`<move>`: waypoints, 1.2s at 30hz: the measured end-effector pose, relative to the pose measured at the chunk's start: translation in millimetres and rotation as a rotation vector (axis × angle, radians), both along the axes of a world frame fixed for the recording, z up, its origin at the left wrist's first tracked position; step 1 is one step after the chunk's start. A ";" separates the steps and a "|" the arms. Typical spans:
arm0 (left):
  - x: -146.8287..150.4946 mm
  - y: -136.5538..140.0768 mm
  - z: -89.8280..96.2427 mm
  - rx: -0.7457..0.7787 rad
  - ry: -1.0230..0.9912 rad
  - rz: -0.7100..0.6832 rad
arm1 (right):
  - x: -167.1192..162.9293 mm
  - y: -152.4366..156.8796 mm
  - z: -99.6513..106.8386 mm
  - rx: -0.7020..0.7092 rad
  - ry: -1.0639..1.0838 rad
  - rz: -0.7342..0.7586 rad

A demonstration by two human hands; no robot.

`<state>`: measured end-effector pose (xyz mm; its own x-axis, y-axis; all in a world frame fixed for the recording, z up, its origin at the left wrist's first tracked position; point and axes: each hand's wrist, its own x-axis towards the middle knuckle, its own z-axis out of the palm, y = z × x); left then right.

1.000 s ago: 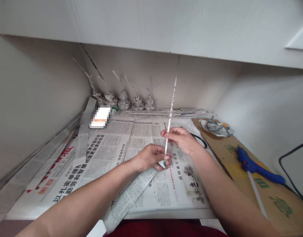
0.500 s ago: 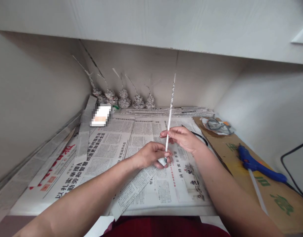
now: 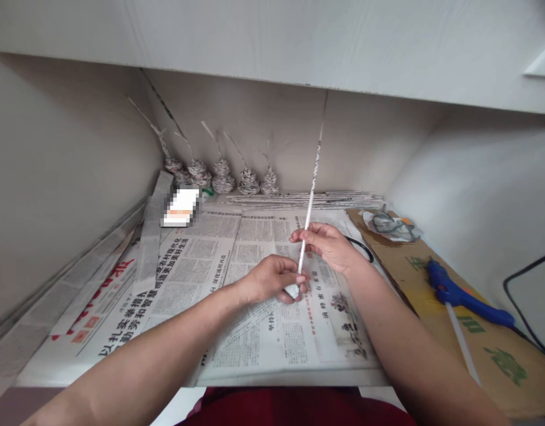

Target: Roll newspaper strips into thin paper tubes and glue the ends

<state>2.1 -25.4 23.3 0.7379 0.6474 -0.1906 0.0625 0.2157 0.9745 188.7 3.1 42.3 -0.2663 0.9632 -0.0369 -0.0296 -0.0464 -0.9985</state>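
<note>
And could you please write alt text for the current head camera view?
The left hand and, above it, the right hand hold a thin paper stick over spread newspaper. Behind are five woven paper bundles and a pile of sticks; a blue glue gun lies on cardboard at right.

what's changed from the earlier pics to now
The long grey printed newspaper strip trailing from the left hand has drawn up toward that hand; its tail has gone from the picture's bottom. The thin white printed paper tube now leans slightly more rightward at its top. The left and right hand still hold it. The blue plastic glue gun stayed put.
</note>
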 end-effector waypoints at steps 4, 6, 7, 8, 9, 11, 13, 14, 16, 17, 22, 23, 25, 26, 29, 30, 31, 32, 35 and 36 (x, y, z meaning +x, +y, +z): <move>0.5 -0.4 2.5 -0.009 0.007 0.025 | -0.8 -1.9 1.3 -0.004 -0.003 0.126; 0.5 0.2 1.3 -0.015 0.017 0.026 | -0.9 -1.5 0.9 -0.011 -0.018 0.064; 0.4 0.7 0.3 -0.016 0.018 0.021 | -0.8 -1.2 0.7 -0.011 -0.022 0.023; 0.3 1.1 -0.8 -0.014 0.016 0.015 | -0.6 -0.9 0.8 -0.011 -0.021 -0.004; 0.2 1.5 -1.8 -0.010 0.011 0.010 | -0.3 -0.8 1.0 -0.009 -0.016 -0.007; -0.2 2.2 -3.7 -0.005 0.003 0.009 | 0.4 -0.9 1.5 -0.003 -0.004 0.047; -0.4 2.6 -5.0 -0.007 0.001 0.011 | 0.7 -1.1 1.2 -0.004 -0.009 0.088; -0.4 2.7 -5.6 -0.009 0.000 0.011 | 0.6 -1.1 0.7 -0.006 -0.016 0.078; -0.6 2.8 -6.3 -0.013 -0.007 0.012 | -0.3 -0.7 -0.8 -0.012 -0.033 0.021; -0.7 2.8 -6.4 -0.013 -0.013 0.013 | -0.9 -0.6 -1.2 -0.013 -0.036 -0.002; -2.1 2.2 -2.2 -0.003 -0.017 -0.009 | -1.8 -2.8 2.9 0.003 0.010 0.089; -2.4 2.0 -1.1 -0.002 -0.016 -0.016 | -1.1 -3.4 4.3 0.000 0.030 0.121; -3.0 1.7 0.6 -0.005 -0.022 -0.032 | 0.9 -4.2 6.1 -0.016 0.071 0.177; -3.2 1.5 1.1 -0.005 -0.027 -0.040 | 2.0 -4.3 6.2 -0.023 0.087 0.198; -3.5 1.0 1.5 -0.011 -0.034 -0.059 | 4.1 -3.4 3.9 -0.020 0.092 0.214; -3.5 0.9 1.3 -0.015 -0.033 -0.060 | 4.3 -3.0 2.7 -0.014 0.085 0.198; -3.5 0.9 0.9 -0.018 -0.028 -0.059 | 4.1 -2.6 1.5 -0.010 0.080 0.177; -3.4 0.9 0.4 -0.021 -0.024 -0.058 | 3.7 -2.3 0.6 -0.010 0.080 0.157; -3.3 1.3 -2.0 -0.026 -0.018 -0.064 | 1.5 -2.0 -0.7 -0.016 0.077 0.115; -3.2 1.4 -2.8 -0.031 -0.018 -0.067 | 0.8 -2.0 -0.7 -0.018 0.063 0.107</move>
<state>-1.1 -24.0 20.4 0.7831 0.5901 -0.1961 0.0601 0.2421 0.9684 189.5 1.1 41.6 -0.3699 0.9285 -0.0340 -0.0865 -0.0708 -0.9937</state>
